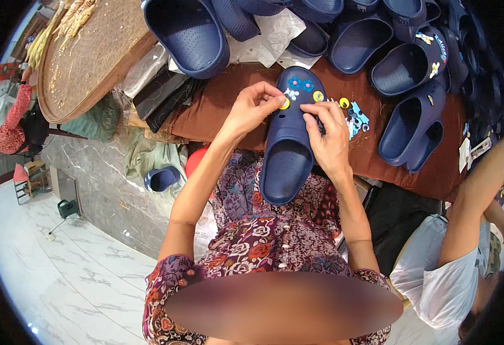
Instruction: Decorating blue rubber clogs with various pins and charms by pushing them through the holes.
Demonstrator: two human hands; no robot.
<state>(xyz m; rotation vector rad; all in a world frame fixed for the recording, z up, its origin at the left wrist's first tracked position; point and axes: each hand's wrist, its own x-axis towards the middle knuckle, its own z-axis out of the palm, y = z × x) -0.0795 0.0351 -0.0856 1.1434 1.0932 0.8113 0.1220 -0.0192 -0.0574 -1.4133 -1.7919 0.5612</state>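
Observation:
A navy blue clog (pixel 287 167) lies in front of me, toe pointing away, its heel end jutting over the table's near edge. Teal flower charms (pixel 301 85), a white charm (pixel 291 94) and a yellow round charm (pixel 319 96) sit on its upper. My left hand (pixel 253 107) pinches another yellow round charm (pixel 285 104) against the left side of the upper. With curled fingers, my right hand (pixel 329 135) grips the clog's right side. Small loose charms (pixel 357 122) in blue, white and black, with a yellow one (pixel 344 103), are just right of that hand.
Many navy clogs (pixel 360 43) are heaped along the back and right of the brown-covered table (pixel 373 158). A large round woven tray (pixel 94 54) stands at the far left. At the right, another person's bare arm (pixel 476 201) reaches in.

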